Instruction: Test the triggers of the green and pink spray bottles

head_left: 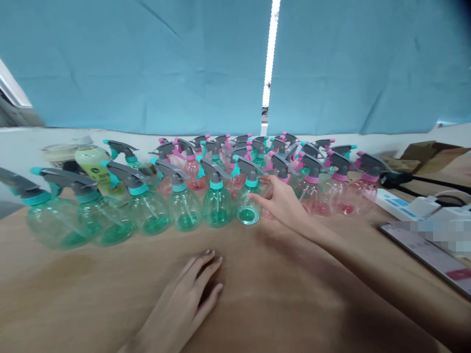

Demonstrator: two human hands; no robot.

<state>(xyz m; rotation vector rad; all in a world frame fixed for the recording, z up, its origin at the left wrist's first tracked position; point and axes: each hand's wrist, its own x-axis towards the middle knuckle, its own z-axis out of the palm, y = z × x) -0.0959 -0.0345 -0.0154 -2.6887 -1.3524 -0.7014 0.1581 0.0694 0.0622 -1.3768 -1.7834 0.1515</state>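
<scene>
Just beside right hand (282, 202), teal spray bottle (247, 207)

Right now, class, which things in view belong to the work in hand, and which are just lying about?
In hand:
right hand, reaching in among the front-row bottles
green spray bottles
pink spray bottles
left hand, flat on the table

Lying about:
yellowish drink bottle
power strip
cardboard box
flat sheet at the right edge
</scene>
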